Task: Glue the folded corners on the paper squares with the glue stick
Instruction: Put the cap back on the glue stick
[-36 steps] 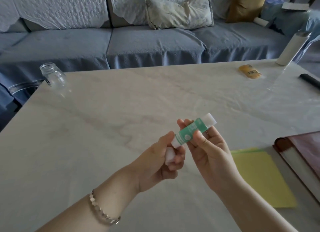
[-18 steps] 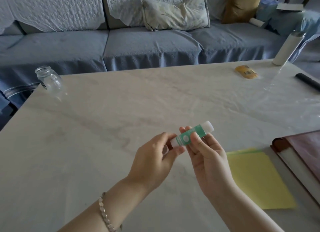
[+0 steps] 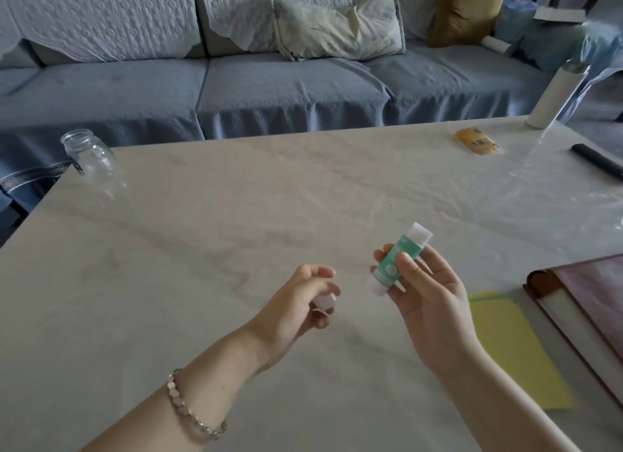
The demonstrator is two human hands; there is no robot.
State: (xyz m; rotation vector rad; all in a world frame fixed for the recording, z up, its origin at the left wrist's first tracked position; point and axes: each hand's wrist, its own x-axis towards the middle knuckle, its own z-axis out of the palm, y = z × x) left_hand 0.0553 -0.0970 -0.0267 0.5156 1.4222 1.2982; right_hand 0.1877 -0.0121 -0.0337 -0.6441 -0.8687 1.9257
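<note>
My right hand holds a green and white glue stick tilted above the marble table, with its uncapped white end pointing down and left. My left hand, a little to the left and apart from the stick, is closed on the small white cap. A stack of yellow paper squares, with a green sheet edge showing beneath, lies flat on the table to the right of my right hand. No folded corners show on the paper.
A reddish-brown book lies at the right edge beside the paper. A glass jar stands at the far left corner. An orange packet, a white bottle and a black object sit far right. A blue sofa is behind.
The hands were together at the stick's lower end. Now my left hand has pulled away to the left with the cap, and the stick's end is bare.
</note>
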